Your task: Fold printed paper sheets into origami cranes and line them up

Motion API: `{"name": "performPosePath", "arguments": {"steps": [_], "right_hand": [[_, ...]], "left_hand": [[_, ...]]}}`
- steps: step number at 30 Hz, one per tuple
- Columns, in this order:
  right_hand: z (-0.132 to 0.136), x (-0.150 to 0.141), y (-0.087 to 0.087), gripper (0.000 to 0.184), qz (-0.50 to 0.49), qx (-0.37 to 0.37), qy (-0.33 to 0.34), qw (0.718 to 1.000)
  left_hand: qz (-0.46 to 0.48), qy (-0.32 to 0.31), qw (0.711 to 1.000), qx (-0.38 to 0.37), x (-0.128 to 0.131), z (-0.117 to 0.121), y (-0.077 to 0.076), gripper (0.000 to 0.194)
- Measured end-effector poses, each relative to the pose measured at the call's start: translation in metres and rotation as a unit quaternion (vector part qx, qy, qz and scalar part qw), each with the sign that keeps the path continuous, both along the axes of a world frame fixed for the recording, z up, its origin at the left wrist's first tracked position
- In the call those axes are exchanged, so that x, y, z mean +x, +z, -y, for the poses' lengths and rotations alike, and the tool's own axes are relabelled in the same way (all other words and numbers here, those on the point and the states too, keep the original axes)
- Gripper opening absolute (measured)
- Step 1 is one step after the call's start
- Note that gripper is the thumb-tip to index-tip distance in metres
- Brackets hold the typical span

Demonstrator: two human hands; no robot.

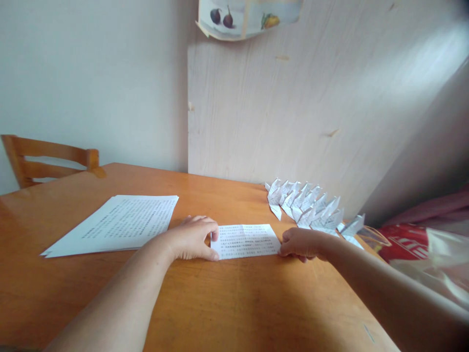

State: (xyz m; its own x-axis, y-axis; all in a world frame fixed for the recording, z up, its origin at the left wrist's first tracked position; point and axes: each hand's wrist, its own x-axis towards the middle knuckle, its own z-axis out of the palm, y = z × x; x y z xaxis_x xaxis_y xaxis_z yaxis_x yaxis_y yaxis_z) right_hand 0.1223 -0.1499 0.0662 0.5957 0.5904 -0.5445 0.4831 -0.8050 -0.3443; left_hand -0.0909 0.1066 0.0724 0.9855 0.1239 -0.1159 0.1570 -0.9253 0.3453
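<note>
A small printed paper sheet [246, 240], folded in half, lies flat on the orange wooden table [205, 303]. My left hand [192, 238] pinches its left edge, fingers curled over the fold. My right hand [303, 243] grips its right edge with closed fingers. Both hands rest on the table top.
A stack of printed sheets [117, 224] lies to the left. A row of several folded paper shapes [308, 205] stands at the back right against a pale wooden board [293, 112]. A wooden chair [44, 159] is at far left; a red-and-clear plastic bag [414, 249] at right.
</note>
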Motion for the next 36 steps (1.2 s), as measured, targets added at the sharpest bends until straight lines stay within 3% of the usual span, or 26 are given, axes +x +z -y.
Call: {"name": "performPosePath", "arguments": {"steps": [15, 25, 28, 33, 36], "right_hand": [[0.017, 0.002, -0.015, 0.01, -0.068, 0.107, -0.063, 0.99], [0.019, -0.006, -0.018, 0.004, -0.017, 0.177, -0.058, 0.982], [0.008, -0.009, -0.018, 0.007, 0.047, 0.223, -0.049, 0.973], [-0.005, -0.012, -0.03, 0.004, 0.173, 0.303, -0.033, 0.937], [-0.001, -0.013, -0.04, 0.021, 0.236, 0.34, 0.043, 0.909]], "left_hand": [[-0.002, -0.001, 1.0, -0.014, -0.001, 0.0, -0.002, 0.039], [0.035, 0.023, 0.999, -0.018, -0.006, 0.007, 0.008, 0.032], [0.049, 0.027, 0.998, -0.019, -0.006, 0.007, 0.006, 0.041], [0.04, 0.018, 0.999, -0.019, -0.003, 0.01, 0.003, 0.075], [0.046, -0.004, 0.999, -0.015, 0.0, 0.014, 0.001, 0.088]]}}
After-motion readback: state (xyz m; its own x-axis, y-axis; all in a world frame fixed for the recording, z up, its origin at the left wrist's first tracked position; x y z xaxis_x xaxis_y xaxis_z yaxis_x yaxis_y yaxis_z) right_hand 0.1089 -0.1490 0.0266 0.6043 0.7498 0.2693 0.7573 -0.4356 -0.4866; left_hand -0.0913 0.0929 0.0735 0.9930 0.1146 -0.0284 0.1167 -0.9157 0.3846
